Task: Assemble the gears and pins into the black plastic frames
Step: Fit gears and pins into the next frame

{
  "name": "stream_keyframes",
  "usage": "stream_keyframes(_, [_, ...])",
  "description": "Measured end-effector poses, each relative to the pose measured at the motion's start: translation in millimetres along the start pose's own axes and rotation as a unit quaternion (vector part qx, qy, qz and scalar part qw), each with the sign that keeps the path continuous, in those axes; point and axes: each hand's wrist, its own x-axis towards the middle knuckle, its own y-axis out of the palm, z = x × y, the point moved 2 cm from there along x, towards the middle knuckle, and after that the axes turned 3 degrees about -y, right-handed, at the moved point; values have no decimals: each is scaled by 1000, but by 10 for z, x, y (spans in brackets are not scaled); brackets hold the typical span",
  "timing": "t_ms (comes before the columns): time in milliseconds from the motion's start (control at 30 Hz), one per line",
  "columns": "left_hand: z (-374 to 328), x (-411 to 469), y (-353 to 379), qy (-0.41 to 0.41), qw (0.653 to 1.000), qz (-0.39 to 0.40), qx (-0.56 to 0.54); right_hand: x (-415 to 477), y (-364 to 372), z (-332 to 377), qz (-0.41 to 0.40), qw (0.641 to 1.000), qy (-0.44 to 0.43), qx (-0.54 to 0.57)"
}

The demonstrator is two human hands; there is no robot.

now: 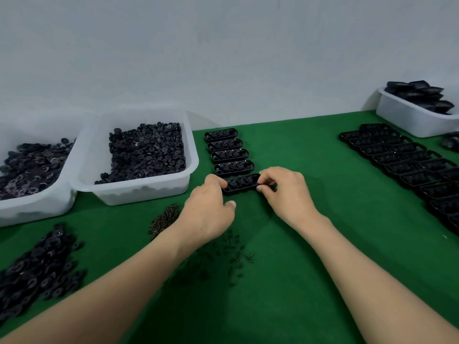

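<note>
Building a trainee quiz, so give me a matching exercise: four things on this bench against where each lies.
Things: 1 nearest frame; 2 loose gear pile; 3 stacked frames; 4 scattered dark pins.
Places: A in the white tub, far right; B front left on the green cloth; C gripped by the left hand and right hand; D on the cloth between the forearms.
Pairs: 1-C, 2-B, 3-A, 4-D.

A black frame [242, 184] is gripped at its ends by the left hand [208, 207] and right hand [285, 192]. Four frames [228, 152] are lined up behind it on the counter [310, 219].
</note>
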Motion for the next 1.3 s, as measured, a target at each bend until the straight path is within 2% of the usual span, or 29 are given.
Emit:
stream_keyframes(300, [37,-99,-63,18,998,-30,-48,-79,-36,108,3,999,-9,-40])
stream_keyframes(433, [175,-551,-304,81,986,-107,-103,-314,-164,539,-24,995,-80,-49])
stream_keyframes(533, [485,-1117,-528,105,978,-152,-101,-650,-151,1065,27,988,-152,11])
stream_keyframes(667, [1134,-1945,-813,35,975,-205,-81,-1204,30,1735,138,962,-226,60])
stream_keyframes(833, [1896,-2775,-1032,-83,946,-292,-116,-1566,390,2364,242,926,-275,88])
stream_keyframes(933, [2098,-3067,-1145,-87,935,-322,-117,-1610,651,2788,273,910,-297,97])
stream_keyframes(1167, [2508,-3349,-1511,-74,918,-374,-115,-1479,1330,3996,287,891,-321,145])
stream_keyframes(1300, [2811,-3423,-1659,-105,914,-376,-110,-1306,1887,4664,339,869,-349,95])
